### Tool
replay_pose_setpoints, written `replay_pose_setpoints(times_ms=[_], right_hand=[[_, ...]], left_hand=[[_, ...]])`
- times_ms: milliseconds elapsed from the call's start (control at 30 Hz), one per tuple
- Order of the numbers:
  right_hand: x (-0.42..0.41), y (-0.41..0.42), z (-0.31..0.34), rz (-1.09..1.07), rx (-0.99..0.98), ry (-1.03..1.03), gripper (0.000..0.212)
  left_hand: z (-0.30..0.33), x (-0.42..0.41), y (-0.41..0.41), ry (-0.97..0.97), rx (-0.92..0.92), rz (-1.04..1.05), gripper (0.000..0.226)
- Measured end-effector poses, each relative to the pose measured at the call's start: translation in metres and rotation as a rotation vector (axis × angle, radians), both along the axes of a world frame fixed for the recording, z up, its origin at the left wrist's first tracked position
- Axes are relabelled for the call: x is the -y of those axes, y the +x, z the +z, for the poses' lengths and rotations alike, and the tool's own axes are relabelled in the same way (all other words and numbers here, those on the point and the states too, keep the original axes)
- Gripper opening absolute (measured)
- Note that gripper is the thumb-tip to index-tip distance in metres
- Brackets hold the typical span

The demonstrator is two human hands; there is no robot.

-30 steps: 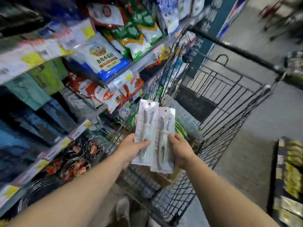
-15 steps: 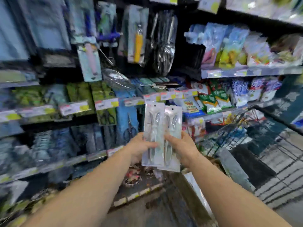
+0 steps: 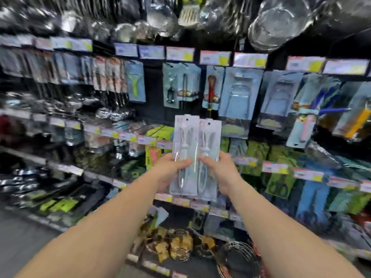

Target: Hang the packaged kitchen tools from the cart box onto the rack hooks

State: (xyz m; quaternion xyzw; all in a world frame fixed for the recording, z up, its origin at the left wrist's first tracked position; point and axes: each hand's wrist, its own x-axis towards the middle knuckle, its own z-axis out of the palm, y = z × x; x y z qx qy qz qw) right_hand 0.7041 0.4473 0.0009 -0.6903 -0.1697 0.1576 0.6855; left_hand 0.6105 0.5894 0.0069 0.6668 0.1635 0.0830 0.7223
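I hold two clear, pale packaged kitchen tools upright and side by side in front of the rack. My left hand (image 3: 170, 170) grips the left package (image 3: 185, 141) at its lower half, thumb across its front. My right hand (image 3: 221, 170) grips the right package (image 3: 209, 143) the same way. Each package has a small hang hole at the top. Behind them the rack (image 3: 154, 87) carries rows of hanging packaged tools; a dark gap shows just above the left package. The cart and its box are out of view.
Price-tag strips (image 3: 180, 54) run along each shelf edge. Steel ladles and bowls (image 3: 279, 23) hang at the top. Wire baskets (image 3: 239, 257) and small goods sit low in front of me. Green and blue packages (image 3: 281, 177) fill the right shelves. The picture is blurred.
My view has swung from the cart to the left and up onto the tool rack. Both hands have raised the two packages together toward the hanging rows; the grip is unchanged.
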Motion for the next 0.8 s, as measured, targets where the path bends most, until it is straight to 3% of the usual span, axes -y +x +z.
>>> replay_pose_setpoints(times_ms=[67, 167, 367, 433, 533, 667, 800], right_hand=[[-0.077, -0.020, 0.005, 0.050, 0.013, 0.023, 0.043], [-0.180, -0.050, 0.015, 0.101, 0.061, 0.035, 0.036], [-0.305, -0.075, 0.034, 0.160, -0.001, 0.118, 0.038], [-0.328, -0.072, 0.037, 0.176, 0.011, 0.118, 0.036], [-0.356, -0.056, 0.040, 0.160, 0.062, 0.110, 0.035], [-0.391, -0.015, 0.045, 0.119, 0.101, 0.124, 0.038], [-0.426, 0.025, 0.055, 0.115, 0.124, 0.136, 0.036]], left_hand=[[0.004, -0.073, -0.030, 0.039, 0.010, 0.059, 0.020], [0.012, -0.172, -0.073, 0.053, 0.025, 0.177, 0.061], [0.024, -0.291, -0.098, 0.064, 0.041, 0.239, 0.031], [0.022, -0.319, -0.093, 0.050, 0.046, 0.246, 0.036], [0.016, -0.353, -0.073, 0.056, 0.071, 0.210, 0.073], [0.017, -0.387, -0.031, 0.071, 0.106, 0.187, 0.045], [0.027, -0.422, 0.013, 0.071, 0.142, 0.193, 0.052]])
